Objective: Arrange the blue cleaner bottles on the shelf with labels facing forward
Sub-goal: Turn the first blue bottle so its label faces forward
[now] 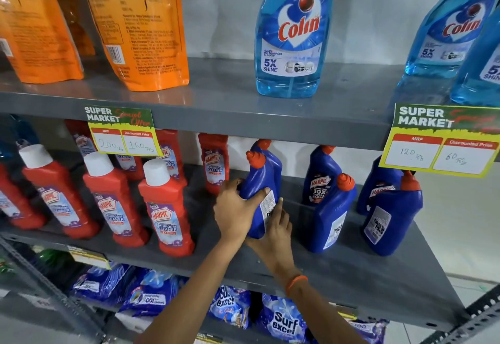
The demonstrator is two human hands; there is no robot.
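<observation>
On the grey middle shelf (pixel 351 270) both hands grip one dark blue cleaner bottle (pixel 257 178) with an orange cap. My left hand (pixel 235 211) wraps its left side and my right hand (pixel 276 235) holds its lower right, next to the white back label that faces me. Another blue bottle stands close behind it. To the right, a second blue bottle (pixel 331 216) and a third (pixel 392 219) show their back labels. Behind them a blue bottle (pixel 319 175) shows its front label.
Red bathroom-cleaner bottles (pixel 165 208) fill the left half of the same shelf. The shelf above carries light-blue glass-cleaner bottles (pixel 292 32) and orange pouches (pixel 140 24). Price tags (pixel 438 140) hang from its edge. Detergent packs (pixel 284 319) lie on the shelf below.
</observation>
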